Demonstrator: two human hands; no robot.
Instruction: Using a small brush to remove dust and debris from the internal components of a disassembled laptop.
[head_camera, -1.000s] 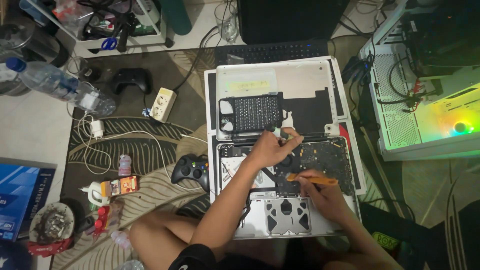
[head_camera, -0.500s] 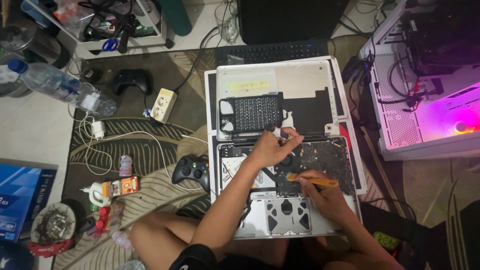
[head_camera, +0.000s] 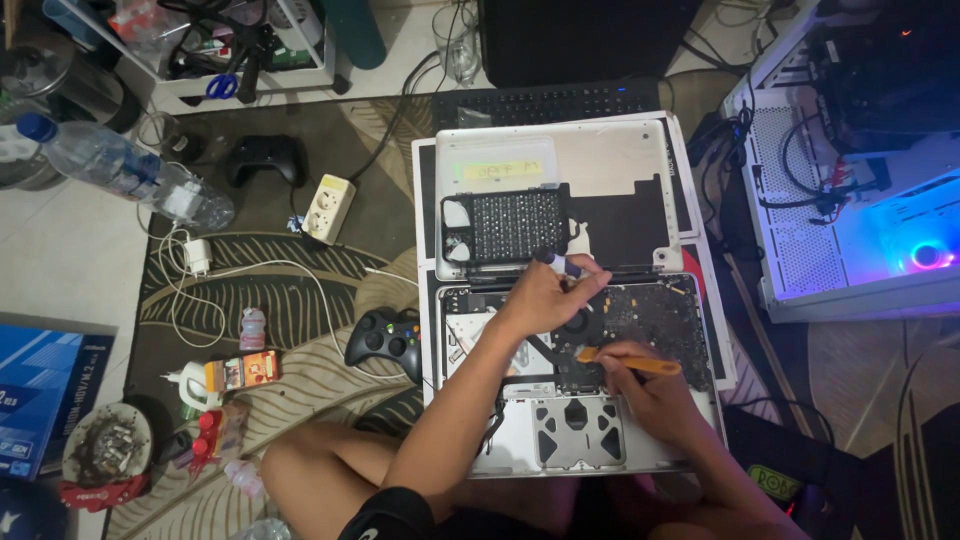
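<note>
Opened laptop (head_camera: 640, 440) lies on the floor rug between the person's knees. Left hand (head_camera: 545, 298) pinches a small white-and-purple tool (head_camera: 556, 263) over the fan area. Right hand (head_camera: 650, 390) grips an orange pry tool (head_camera: 630, 362), tip on the board. Black gamepad (head_camera: 385, 340) sits just left.

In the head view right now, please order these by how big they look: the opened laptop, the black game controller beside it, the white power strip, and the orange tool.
1. Opened laptop
2. Black game controller
3. White power strip, only slightly smaller than the controller, so that ranking is unsure
4. Orange tool, partly hidden in the right hand
</note>
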